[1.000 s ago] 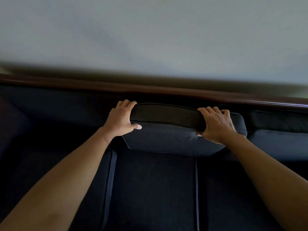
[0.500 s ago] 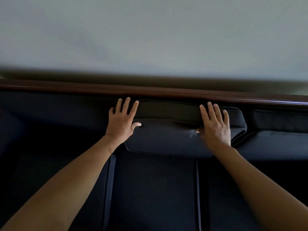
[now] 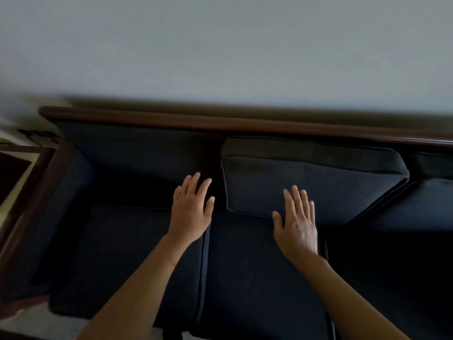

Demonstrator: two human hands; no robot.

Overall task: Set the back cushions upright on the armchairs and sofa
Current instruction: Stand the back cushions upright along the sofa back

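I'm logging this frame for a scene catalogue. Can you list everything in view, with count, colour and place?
Sofa: one, dark navy upholstery, fills the middle and lower frame.
Wooden top rail: one, dark brown, along the sofa's back edge.
Back cushion: one, dark navy, upright against the sofa back, centre-right.
Second back cushion: one, dark navy, partly cut off at the right edge.
Seat cushions: at least two, dark navy, lower frame.
Wall: one, pale grey, upper frame.
Left hand: one, open, fingers spread, left of the back cushion.
Right hand: one, open, over the back cushion's lower edge.
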